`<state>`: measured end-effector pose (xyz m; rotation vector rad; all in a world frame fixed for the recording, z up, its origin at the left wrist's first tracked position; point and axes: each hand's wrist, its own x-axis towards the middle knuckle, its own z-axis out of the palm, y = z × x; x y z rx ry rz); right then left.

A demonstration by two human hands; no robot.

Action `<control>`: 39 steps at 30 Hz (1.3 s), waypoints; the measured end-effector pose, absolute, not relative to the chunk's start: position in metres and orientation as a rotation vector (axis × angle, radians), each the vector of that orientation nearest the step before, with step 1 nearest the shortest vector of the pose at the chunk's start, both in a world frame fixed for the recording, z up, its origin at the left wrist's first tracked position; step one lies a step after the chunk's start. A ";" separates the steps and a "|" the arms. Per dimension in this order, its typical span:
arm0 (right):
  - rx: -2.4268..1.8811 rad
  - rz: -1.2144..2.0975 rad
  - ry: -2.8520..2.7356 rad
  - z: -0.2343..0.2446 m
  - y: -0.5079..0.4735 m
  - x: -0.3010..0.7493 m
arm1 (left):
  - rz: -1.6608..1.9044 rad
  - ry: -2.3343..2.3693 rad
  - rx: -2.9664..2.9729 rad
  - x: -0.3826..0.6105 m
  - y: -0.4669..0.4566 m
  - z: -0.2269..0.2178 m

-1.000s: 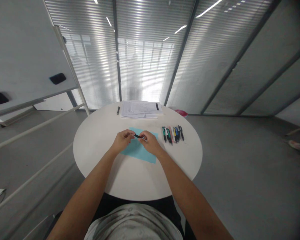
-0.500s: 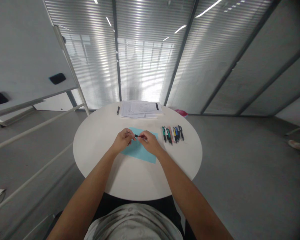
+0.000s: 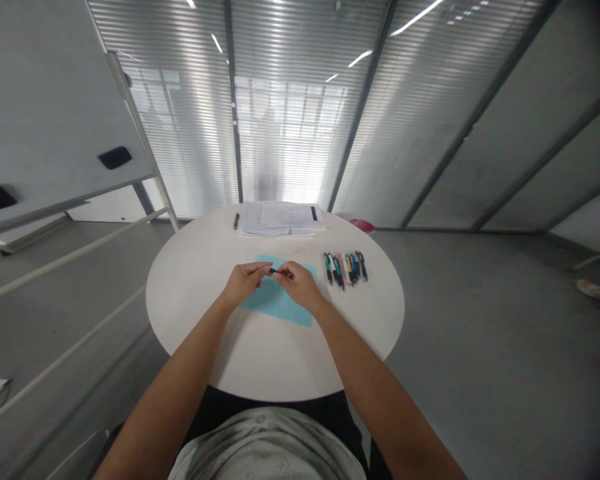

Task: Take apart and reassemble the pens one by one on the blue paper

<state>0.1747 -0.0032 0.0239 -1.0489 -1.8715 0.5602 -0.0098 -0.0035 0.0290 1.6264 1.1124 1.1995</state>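
Observation:
Both of my hands meet over a light blue mat (image 3: 280, 303) on a round white table (image 3: 205, 293). My left hand (image 3: 244, 283) and my right hand (image 3: 296, 285) each pinch one end of a small black pen part (image 3: 274, 271) held between them, just above the mat. All fingers are curled in a pinch. To the right of my right hand, a row of several pens (image 3: 345, 267) in green, pink, yellow, blue and black lies on the table.
A stack of printed papers (image 3: 280, 219) lies at the table's far edge, with a dark pen (image 3: 237, 221) beside it on the left. A whiteboard on a stand (image 3: 55, 120) leans at the left. Glass walls with blinds close the room behind.
The left hand's fingers have shifted slightly along the black part, closing the small gap between the hands. The arms stay in place.

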 end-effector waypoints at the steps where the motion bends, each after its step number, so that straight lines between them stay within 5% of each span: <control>1: -1.045 0.588 -1.852 0.024 -0.003 0.174 | 1.187 1.109 1.630 -0.010 -0.004 0.029; 17: -0.923 1.031 -1.217 0.030 0.010 0.183 | 1.364 1.294 1.761 -0.017 -0.001 0.025; 28: -1.261 0.251 -1.751 0.026 0.003 0.189 | 1.382 1.562 1.838 -0.024 0.007 0.019; 39: -1.417 0.109 -1.919 0.018 0.004 0.185 | 1.348 1.633 1.815 -0.025 0.005 0.022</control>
